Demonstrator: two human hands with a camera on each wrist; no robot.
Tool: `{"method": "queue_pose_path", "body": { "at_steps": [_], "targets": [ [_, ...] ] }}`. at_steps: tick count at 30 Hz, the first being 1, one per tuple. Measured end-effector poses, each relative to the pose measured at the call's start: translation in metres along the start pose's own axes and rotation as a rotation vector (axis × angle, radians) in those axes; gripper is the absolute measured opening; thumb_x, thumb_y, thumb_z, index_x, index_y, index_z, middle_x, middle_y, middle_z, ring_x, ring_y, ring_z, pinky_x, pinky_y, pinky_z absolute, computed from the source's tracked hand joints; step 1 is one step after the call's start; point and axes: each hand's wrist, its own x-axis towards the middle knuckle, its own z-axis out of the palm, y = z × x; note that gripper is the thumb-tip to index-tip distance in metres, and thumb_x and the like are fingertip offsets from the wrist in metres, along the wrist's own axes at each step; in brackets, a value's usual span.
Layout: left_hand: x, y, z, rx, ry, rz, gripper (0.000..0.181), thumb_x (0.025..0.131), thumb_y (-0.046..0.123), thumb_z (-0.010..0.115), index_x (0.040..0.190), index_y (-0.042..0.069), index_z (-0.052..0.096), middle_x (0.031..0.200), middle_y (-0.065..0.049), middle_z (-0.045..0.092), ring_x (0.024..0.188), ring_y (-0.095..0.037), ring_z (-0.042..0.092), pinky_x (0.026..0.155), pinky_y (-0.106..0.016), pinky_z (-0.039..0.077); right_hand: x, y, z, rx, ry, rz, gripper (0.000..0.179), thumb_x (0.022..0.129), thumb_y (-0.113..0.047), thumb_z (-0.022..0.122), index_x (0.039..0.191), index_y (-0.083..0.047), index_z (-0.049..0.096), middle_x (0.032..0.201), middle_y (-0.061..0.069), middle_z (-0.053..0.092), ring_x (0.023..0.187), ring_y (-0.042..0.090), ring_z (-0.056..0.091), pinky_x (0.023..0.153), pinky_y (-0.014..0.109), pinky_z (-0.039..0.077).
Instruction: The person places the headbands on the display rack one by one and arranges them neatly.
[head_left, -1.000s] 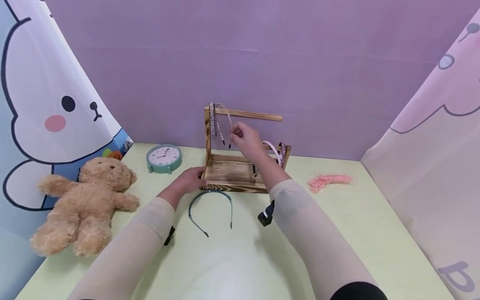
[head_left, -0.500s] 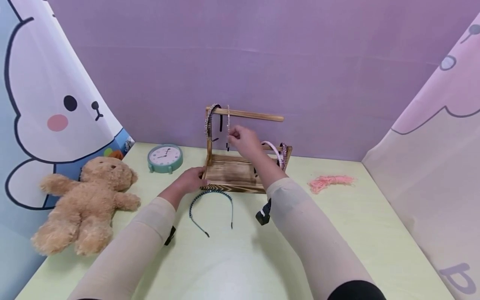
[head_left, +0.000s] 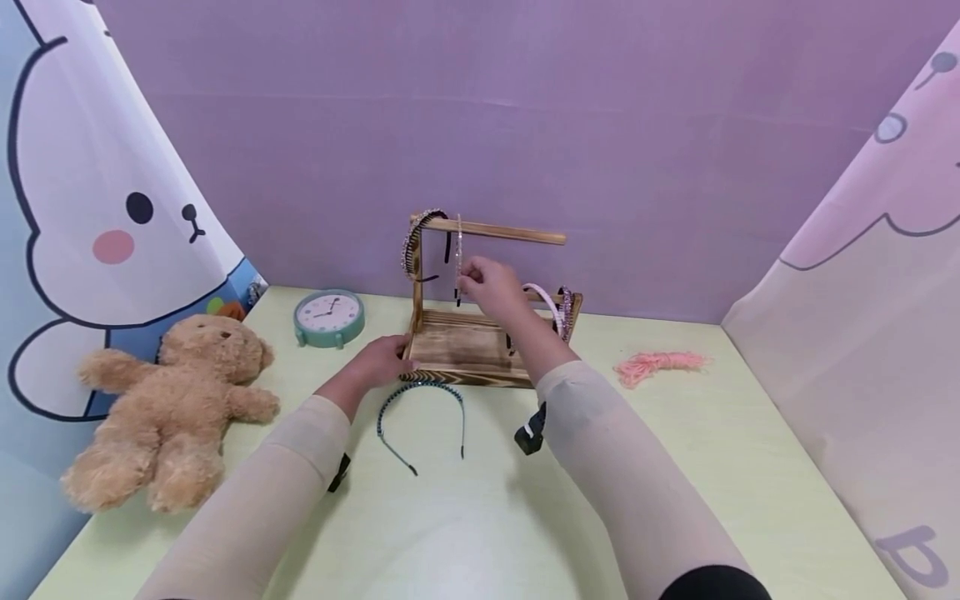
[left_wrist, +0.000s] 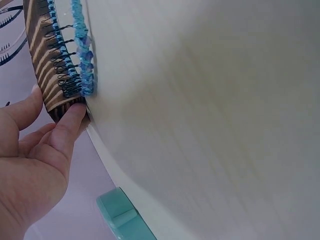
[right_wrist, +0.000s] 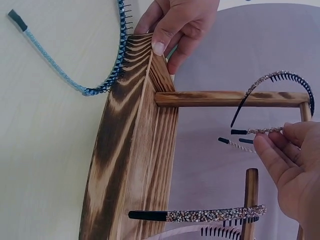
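My left hand (head_left: pixel 378 360) grips the left front corner of a wooden headband rack (head_left: pixel 465 340), its thumb on the wood in the right wrist view. With thumb and fingers, my right hand (head_left: pixel 493 285) pinches the lower part of a thin sparkly headband (head_left: pixel 459 242), which hangs by the rack's upper rod (head_left: pixel 517 232). Left of it on that rod is a jewelled, toothed headband (right_wrist: pixel 270 76). A pale pink headband (head_left: pixel 547 300) and a glittery one (right_wrist: pixel 215 215) hang on the lower right rod. The blue headband (head_left: pixel 383 410) lies in front of the rack.
A teal clock (head_left: pixel 328 318) and a brown teddy bear (head_left: pixel 176 408) are to the left on the pale green table (head_left: pixel 450 533). Pink yarn (head_left: pixel 660 364) lies to the right. A purple backdrop (head_left: pixel 637 150) stands behind.
The thin headband has turned edge-on under my right hand. Beside it, the jewelled headband has swung round on the rod, its front moving left. My left hand stays at the rack corner.
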Motion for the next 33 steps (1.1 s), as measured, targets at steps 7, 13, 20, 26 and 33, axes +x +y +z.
{"method": "queue_pose_path", "body": {
  "at_steps": [7,13,20,26,33],
  "targets": [
    [0.001,0.000,0.001,-0.009,-0.014,-0.009,0.066,0.099,0.026,0.058,0.155,0.009,0.027,0.154,-0.020,0.038,0.142,-0.039,0.034,0.115,-0.055,0.029,-0.007,0.000,-0.006,-0.081,-0.011,0.019,0.023,0.099,-0.030,0.059,0.113,-0.015,0.068,0.105,0.001,0.071,0.096,0.016,0.065,0.084,0.034,0.054],
    [0.000,0.000,-0.001,-0.004,-0.009,0.010,0.065,0.099,0.025,0.058,0.155,0.008,0.029,0.153,-0.021,0.038,0.141,-0.041,0.034,0.115,-0.056,0.029,-0.022,-0.003,-0.015,-0.118,0.007,0.047,0.028,0.100,-0.033,0.057,0.120,-0.017,0.067,0.112,-0.001,0.070,0.101,0.016,0.064,0.087,0.036,0.054],
    [0.000,-0.002,-0.002,-0.004,-0.007,-0.003,0.065,0.099,0.025,0.059,0.155,0.009,0.029,0.154,-0.021,0.037,0.141,-0.041,0.034,0.114,-0.056,0.029,-0.052,-0.004,-0.009,0.015,-0.046,-0.019,0.025,0.099,-0.033,0.058,0.115,-0.016,0.067,0.102,-0.003,0.069,0.092,0.014,0.063,0.080,0.031,0.055],
    [-0.001,-0.002,-0.002,0.013,-0.009,0.002,0.064,0.099,0.025,0.058,0.155,0.008,0.029,0.153,-0.023,0.038,0.139,-0.041,0.037,0.114,-0.056,0.030,-0.077,0.005,0.018,0.097,-0.226,-0.008,0.020,0.098,-0.031,0.060,0.111,-0.018,0.068,0.097,-0.002,0.068,0.087,0.015,0.066,0.074,0.030,0.057],
    [0.001,0.000,-0.002,0.018,-0.015,-0.003,0.064,0.099,0.025,0.058,0.154,0.008,0.030,0.151,-0.023,0.041,0.137,-0.040,0.040,0.113,-0.057,0.031,-0.098,0.028,0.051,0.293,-0.386,0.045,0.018,0.098,-0.021,0.061,0.108,-0.008,0.067,0.104,0.017,0.068,0.098,0.035,0.068,0.086,0.042,0.058]
  ]
}}
